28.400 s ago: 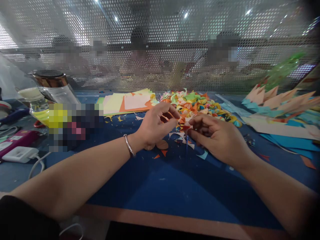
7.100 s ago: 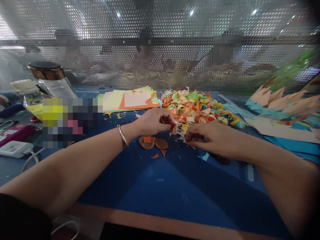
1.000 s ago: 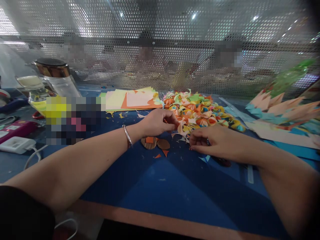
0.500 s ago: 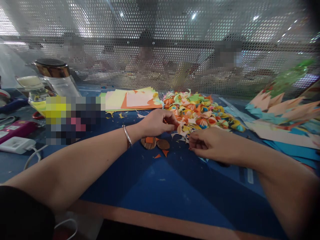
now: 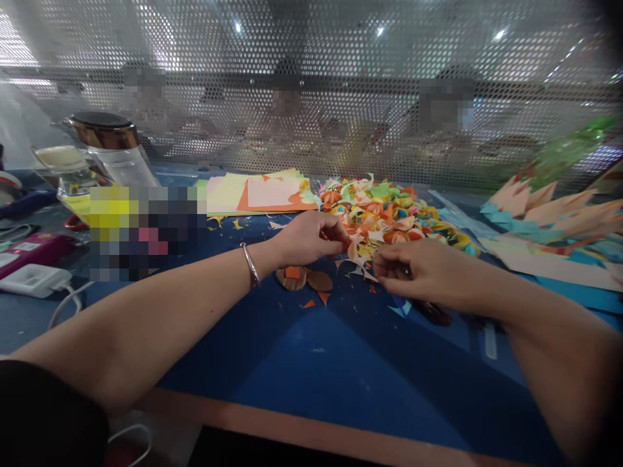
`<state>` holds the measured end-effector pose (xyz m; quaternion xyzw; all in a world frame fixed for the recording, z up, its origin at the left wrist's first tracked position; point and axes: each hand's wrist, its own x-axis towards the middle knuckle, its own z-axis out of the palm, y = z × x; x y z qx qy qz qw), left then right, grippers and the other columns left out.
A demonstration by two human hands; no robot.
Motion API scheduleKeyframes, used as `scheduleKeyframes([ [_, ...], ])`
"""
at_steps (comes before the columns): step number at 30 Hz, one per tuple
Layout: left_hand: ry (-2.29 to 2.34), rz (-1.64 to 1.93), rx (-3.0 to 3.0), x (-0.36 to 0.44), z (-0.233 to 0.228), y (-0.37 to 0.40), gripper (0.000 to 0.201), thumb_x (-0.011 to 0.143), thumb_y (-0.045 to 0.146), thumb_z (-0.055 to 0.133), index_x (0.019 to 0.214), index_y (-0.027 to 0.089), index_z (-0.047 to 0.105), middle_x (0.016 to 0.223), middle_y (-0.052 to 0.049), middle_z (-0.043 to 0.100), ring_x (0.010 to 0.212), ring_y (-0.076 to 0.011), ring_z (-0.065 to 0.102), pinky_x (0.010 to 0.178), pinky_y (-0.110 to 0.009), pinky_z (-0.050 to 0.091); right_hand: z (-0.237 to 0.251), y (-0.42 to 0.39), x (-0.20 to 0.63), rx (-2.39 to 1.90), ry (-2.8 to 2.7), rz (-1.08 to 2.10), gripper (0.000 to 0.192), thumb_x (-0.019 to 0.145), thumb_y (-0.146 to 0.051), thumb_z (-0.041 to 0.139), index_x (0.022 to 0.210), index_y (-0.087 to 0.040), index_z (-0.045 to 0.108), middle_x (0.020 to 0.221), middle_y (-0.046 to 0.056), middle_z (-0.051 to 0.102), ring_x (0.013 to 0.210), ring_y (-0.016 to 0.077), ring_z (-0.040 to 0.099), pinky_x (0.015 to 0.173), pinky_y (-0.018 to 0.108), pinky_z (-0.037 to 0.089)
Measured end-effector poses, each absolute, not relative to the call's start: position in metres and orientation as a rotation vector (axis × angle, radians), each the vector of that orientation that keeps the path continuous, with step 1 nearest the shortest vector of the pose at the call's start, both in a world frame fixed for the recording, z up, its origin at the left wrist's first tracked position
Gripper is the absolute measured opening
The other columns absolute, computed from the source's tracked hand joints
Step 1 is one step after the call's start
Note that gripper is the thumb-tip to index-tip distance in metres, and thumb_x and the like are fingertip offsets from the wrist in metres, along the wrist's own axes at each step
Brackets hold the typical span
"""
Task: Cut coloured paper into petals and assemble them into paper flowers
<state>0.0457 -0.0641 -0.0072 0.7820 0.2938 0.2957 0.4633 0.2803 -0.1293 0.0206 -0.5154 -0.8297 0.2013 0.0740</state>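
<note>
My left hand (image 5: 311,235), with a silver bangle at the wrist, is at the near left edge of a pile of small folded paper pieces (image 5: 384,207) in orange, yellow, green and white. Its thumb and forefinger are drawn together; whatever they hold is too small to make out. Across a narrow gap, my right hand (image 5: 413,269) has its fingers curled in at the pile's near edge, and its fingertips hide anything in them. Two round brown discs (image 5: 292,279) lie below my left hand, one bearing an orange paper square. Paper scraps (image 5: 402,309) lie below my right hand.
Stacked coloured paper sheets (image 5: 263,193) lie behind my left hand. On the left stand a bottle (image 5: 73,178) and a lidded clear cup (image 5: 121,162), near a white charger (image 5: 34,280). Pointed folded papers (image 5: 559,204) sit at right. A perforated metal screen (image 5: 331,45) closes the back, people behind it.
My right hand has shifted slightly right, uncovering more of a dark object and blue scraps beneath it. My left hand stays almost where it was.
</note>
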Motion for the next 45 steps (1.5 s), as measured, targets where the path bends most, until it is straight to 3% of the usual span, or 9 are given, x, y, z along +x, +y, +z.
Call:
scheduleKeyframes([
  [7, 0.73, 0.72, 1.92, 0.045, -0.006, -0.065, 0.01, 0.073, 0.024, 0.069, 0.079, 0.018, 0.064, 0.071, 0.0, 0.067, 0.068, -0.0116, 0.063, 0.075, -0.03, 0.052, 0.018, -0.131, 0.278, -1.496, -2.568, 0.608, 0.016, 0.081, -0.033, 0.061, 0.088, -0.024, 0.073, 0.063, 0.002, 0.069, 0.053, 0.0181, 0.062, 0.053, 0.032, 0.043],
  [19, 0.762, 0.711, 1.927, 0.045, -0.001, -0.067, 0.007, 0.076, 0.021, 0.07, 0.078, 0.018, 0.064, 0.068, 0.001, 0.066, 0.065, -0.0097, 0.062, 0.071, -0.027, 0.051, 0.015, -0.129, 0.275, -1.465, -2.635, 0.547, 0.009, 0.079, -0.031, 0.061, 0.08, -0.023, 0.067, 0.067, 0.002, 0.069, 0.057, 0.0176, 0.061, 0.057, 0.032, 0.042],
  [28, 0.754, 0.744, 1.804, 0.046, -0.003, -0.069, 0.007, 0.077, 0.017, 0.07, 0.077, 0.017, 0.063, 0.07, 0.001, 0.068, 0.067, -0.0097, 0.064, 0.075, -0.028, 0.052, 0.025, -0.135, 0.274, -1.347, -2.266, 0.631, 0.027, 0.089, -0.049, 0.065, 0.085, -0.024, 0.07, 0.075, 0.003, 0.07, 0.064, 0.0173, 0.063, 0.061, 0.032, 0.049],
  [37, 0.66, 0.773, 1.716, 0.049, -0.005, -0.078, 0.007, 0.073, 0.019, 0.07, 0.077, 0.019, 0.065, 0.072, 0.002, 0.069, 0.069, -0.0098, 0.065, 0.071, -0.026, 0.051, 0.019, -0.135, 0.274, -1.292, -2.02, 0.535, 0.021, 0.092, -0.044, 0.065, 0.089, -0.023, 0.071, 0.082, 0.004, 0.07, 0.073, 0.0175, 0.063, 0.068, 0.032, 0.052],
  [45, 0.792, 0.843, 1.759, 0.049, -0.003, -0.088, 0.01, 0.075, 0.027, 0.069, 0.08, 0.02, 0.066, 0.078, -0.001, 0.072, 0.07, -0.0129, 0.066, 0.068, -0.03, 0.051, 0.02, -0.14, 0.264, -1.28, -1.969, 0.503, 0.016, 0.093, -0.038, 0.063, 0.086, -0.024, 0.067, 0.079, 0.004, 0.069, 0.069, 0.0169, 0.063, 0.063, 0.031, 0.051],
])
